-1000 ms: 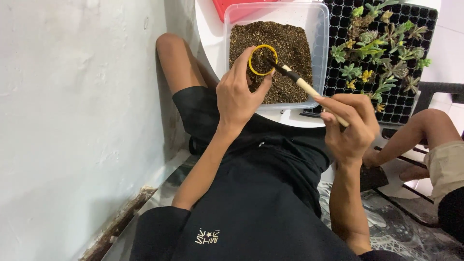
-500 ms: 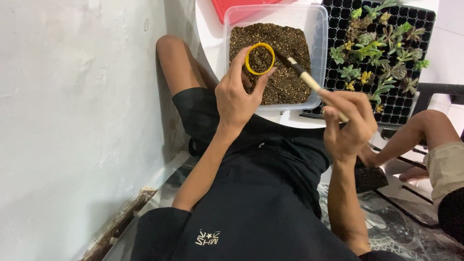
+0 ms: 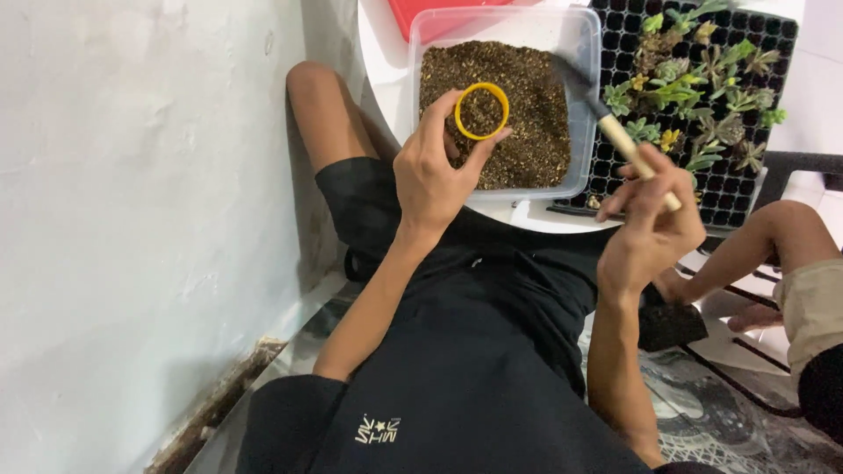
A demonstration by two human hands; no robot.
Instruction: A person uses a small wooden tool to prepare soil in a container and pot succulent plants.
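The left hand [image 3: 430, 175] pinches a small yellow pot [image 3: 481, 111] between thumb and fingers, holding it over the clear tub [image 3: 587, 53] of brown soil [image 3: 527, 132], near the tub's middle. The pot already looks filled with soil almost to its rim, so the filling seems largely done; nothing is planted in it yet. The right hand [image 3: 654, 237] is closed around the pale wooden handle of a small trowel [image 3: 615, 132], whose dark blade hangs over the tub's right edge, toward the black seedling tray [image 3: 746, 189] of little succulents [image 3: 694, 79] at the table's far right corner. Half a second ago the blade tip sat just beside the pot's rim, and a second ago it was inside the pot; now it has swung away to the right, well apart from the pot, and the right hand has risen with it. The pot has barely shifted. Another person's arm [image 3: 746, 250] rests at the right.
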